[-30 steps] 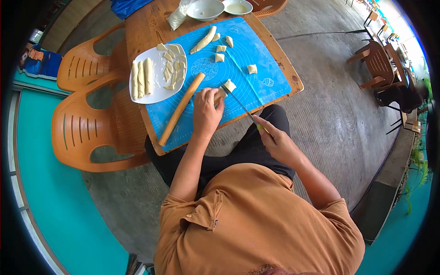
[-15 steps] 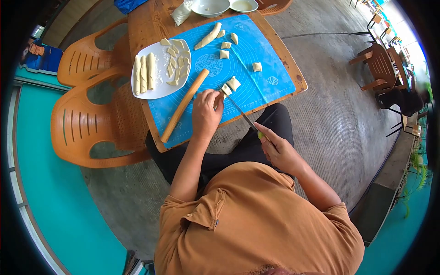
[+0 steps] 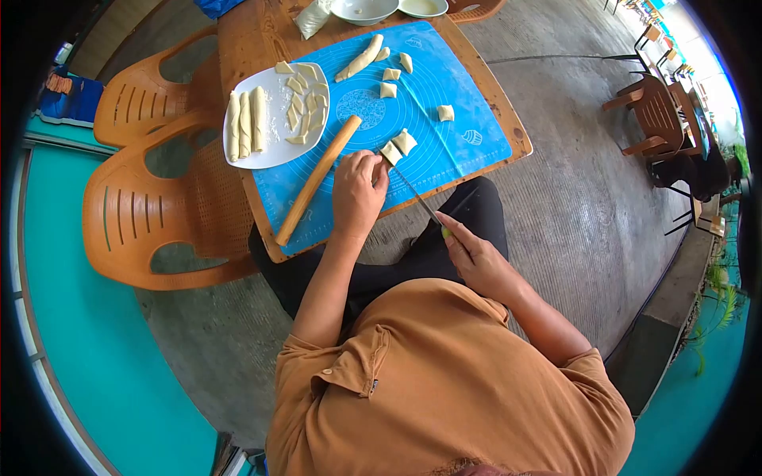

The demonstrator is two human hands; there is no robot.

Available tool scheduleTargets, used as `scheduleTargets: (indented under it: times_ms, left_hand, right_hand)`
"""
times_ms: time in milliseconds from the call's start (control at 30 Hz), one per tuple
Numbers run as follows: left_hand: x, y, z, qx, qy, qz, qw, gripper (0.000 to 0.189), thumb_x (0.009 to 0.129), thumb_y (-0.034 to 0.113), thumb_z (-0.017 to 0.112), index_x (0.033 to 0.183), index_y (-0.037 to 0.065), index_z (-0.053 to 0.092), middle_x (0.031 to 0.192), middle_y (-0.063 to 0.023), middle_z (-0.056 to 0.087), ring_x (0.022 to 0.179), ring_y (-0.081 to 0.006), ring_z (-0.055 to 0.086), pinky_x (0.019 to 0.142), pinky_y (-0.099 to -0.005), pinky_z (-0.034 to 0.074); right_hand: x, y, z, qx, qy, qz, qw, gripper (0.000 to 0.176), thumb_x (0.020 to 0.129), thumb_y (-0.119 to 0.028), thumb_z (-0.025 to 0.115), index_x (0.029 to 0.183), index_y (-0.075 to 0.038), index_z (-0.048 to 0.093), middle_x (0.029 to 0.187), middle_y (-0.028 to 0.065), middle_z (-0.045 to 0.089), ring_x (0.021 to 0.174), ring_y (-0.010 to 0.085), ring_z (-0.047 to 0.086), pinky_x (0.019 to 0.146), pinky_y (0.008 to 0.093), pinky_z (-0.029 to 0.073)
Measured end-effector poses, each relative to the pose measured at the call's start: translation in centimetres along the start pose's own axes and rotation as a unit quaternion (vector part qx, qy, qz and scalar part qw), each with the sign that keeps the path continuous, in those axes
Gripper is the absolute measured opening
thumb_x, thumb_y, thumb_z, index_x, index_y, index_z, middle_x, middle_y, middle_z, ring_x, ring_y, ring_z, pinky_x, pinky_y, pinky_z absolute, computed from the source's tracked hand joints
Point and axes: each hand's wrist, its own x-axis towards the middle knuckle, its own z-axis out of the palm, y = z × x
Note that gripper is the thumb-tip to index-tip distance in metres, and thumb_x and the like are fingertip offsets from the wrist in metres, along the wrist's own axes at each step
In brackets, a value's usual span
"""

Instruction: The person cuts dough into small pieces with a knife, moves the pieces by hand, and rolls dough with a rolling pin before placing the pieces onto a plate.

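My right hand (image 3: 480, 262) is wrapped round the handle of a knife (image 3: 416, 193), whose blade slants up and left across the mat's front edge. The blade's tip end meets a cut piece of dough (image 3: 390, 153). My left hand (image 3: 359, 190) is closed at the near edge of the blue baking mat (image 3: 444, 71), its fingers curled on dough that they mostly hide, right beside the blade. Another dough piece (image 3: 405, 142) touches the cut one. Left of that hand lies a wooden rolling pin (image 3: 317, 181).
A white plate (image 3: 274, 155) holds dough rolls (image 3: 259, 119) and flat strips. Farther back lie a long dough roll (image 3: 361, 59) and several cut pieces. A bag of white powder (image 3: 315, 20) and two bowls (image 3: 363, 11) stand at the far edge. Orange chairs (image 3: 151, 210) flank the wooden table's left side.
The knife blade has shifted slightly, and the cut dough piece by its tip lies a little closer to the neighbouring piece. My left hand stays nearly in place.
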Motion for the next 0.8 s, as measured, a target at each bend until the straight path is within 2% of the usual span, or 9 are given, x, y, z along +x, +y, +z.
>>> scheduleTargets:
  times_ms: [200, 267, 400, 467, 600, 667, 700, 767, 800]
  left_hand:
    - [0.0, 0.2, -0.1, 0.002, -0.006, -0.001, 1.0, 0.015, 0.093, 0.007, 0.08, 0.103, 0.004, 0.069, 0.108, -0.0111, 0.073, 0.107, -0.0319, 0.068, 0.097, -0.0444, 0.055]
    - [-0.1, 0.3, -0.1, 0.0, -0.007, 0.0, 1.0, 0.015, 0.093, 0.007, 0.08, 0.102, 0.003, 0.069, 0.108, -0.0112, 0.072, 0.107, -0.032, 0.068, 0.097, -0.0444, 0.055]
    - [-0.2, 0.3, -0.3, 0.005, -0.02, 0.003, 1.0, 0.017, 0.092, 0.007, 0.08, 0.104, 0.003, 0.068, 0.112, -0.0113, 0.071, 0.11, -0.0317, 0.067, 0.099, -0.0442, 0.055]
    - [-0.2, 0.2, -0.3, 0.006, -0.027, 0.0, 1.0, 0.018, 0.092, 0.007, 0.08, 0.105, 0.002, 0.068, 0.113, -0.0112, 0.07, 0.112, -0.0316, 0.066, 0.099, -0.0443, 0.055]
    - [-0.4, 0.0, -0.2, 0.005, -0.024, -0.001, 1.0, 0.02, 0.092, 0.007, 0.08, 0.106, 0.003, 0.068, 0.113, -0.0111, 0.069, 0.113, -0.0318, 0.066, 0.101, -0.0447, 0.054]
    - [-0.6, 0.1, -0.3, 0.006, -0.018, -0.003, 1.0, 0.02, 0.091, 0.007, 0.08, 0.106, 0.003, 0.068, 0.112, -0.011, 0.069, 0.113, -0.0319, 0.066, 0.101, -0.0449, 0.054]
    - [-0.6, 0.1, -0.3, 0.008, -0.018, -0.002, 1.0, 0.02, 0.091, 0.007, 0.08, 0.106, 0.003, 0.067, 0.112, -0.0109, 0.069, 0.113, -0.032, 0.066, 0.101, -0.0449, 0.054]
    - [-0.5, 0.1, -0.3, 0.01, -0.015, 0.0, 1.0, 0.02, 0.091, 0.007, 0.081, 0.106, 0.004, 0.067, 0.113, -0.0108, 0.07, 0.112, -0.032, 0.066, 0.101, -0.0449, 0.054]
    - [-0.5, 0.1, -0.3, 0.01, -0.019, -0.004, 1.0, 0.02, 0.091, 0.007, 0.08, 0.106, 0.004, 0.067, 0.112, -0.0107, 0.07, 0.112, -0.0321, 0.066, 0.101, -0.045, 0.054]
  right_hand:
    - [0.4, -0.4, -0.1, 0.013, -0.03, 0.039, 0.999, 0.053, 0.119, -0.026, 0.047, 0.169, -0.012, 0.039, 0.119, 0.0249, 0.076, 0.111, 0.0403, 0.075, 0.099, 0.0452, 0.056]
    - [0.6, 0.8, 0.7, -0.014, 0.01, -0.033, 0.999, 0.053, 0.118, -0.024, 0.048, 0.169, -0.011, 0.04, 0.118, 0.0263, 0.076, 0.11, 0.043, 0.075, 0.097, 0.0462, 0.057]
    - [0.5, 0.0, 1.1, -0.012, 0.003, -0.009, 1.0, 0.054, 0.116, -0.021, 0.051, 0.168, -0.011, 0.04, 0.116, 0.0278, 0.076, 0.108, 0.0456, 0.075, 0.095, 0.0475, 0.058]
    - [0.4, 1.0, 2.1, -0.061, 0.054, -0.077, 0.994, 0.055, 0.115, -0.017, 0.053, 0.168, -0.011, 0.041, 0.114, 0.0289, 0.075, 0.107, 0.0466, 0.074, 0.094, 0.0482, 0.059]
    - [0.7, 2.0, 3.2, -0.09, 0.094, -0.133, 0.983, 0.056, 0.113, -0.014, 0.055, 0.167, -0.011, 0.042, 0.112, 0.0295, 0.075, 0.107, 0.0474, 0.073, 0.092, 0.0502, 0.059]
    - [0.8, 2.5, 2.9, -0.068, 0.109, -0.149, 0.98, 0.053, 0.115, -0.016, 0.053, 0.167, -0.011, 0.043, 0.103, 0.0222, 0.075, 0.092, 0.0372, 0.076, 0.085, 0.0455, 0.06]
    - [0.8, 2.5, 2.5, -0.068, 0.109, -0.152, 0.98, 0.053, 0.115, -0.016, 0.053, 0.167, -0.011, 0.043, 0.103, 0.0222, 0.075, 0.092, 0.0372, 0.076, 0.085, 0.0455, 0.06]
    - [1.0, 2.0, 1.6, 0.105, 0.011, 0.039, 0.994, 0.051, 0.118, -0.022, 0.052, 0.167, -0.011, 0.044, 0.087, 0.0078, 0.065, 0.072, 0.0181, 0.065, 0.069, 0.0349, 0.056]
    - [0.6, 0.5, 0.9, 0.245, -0.014, 0.099, 0.964, 0.051, 0.119, -0.027, 0.051, 0.168, -0.013, 0.045, 0.081, -0.0028, 0.05, 0.066, 0.0058, 0.047, 0.06, 0.0251, 0.045]
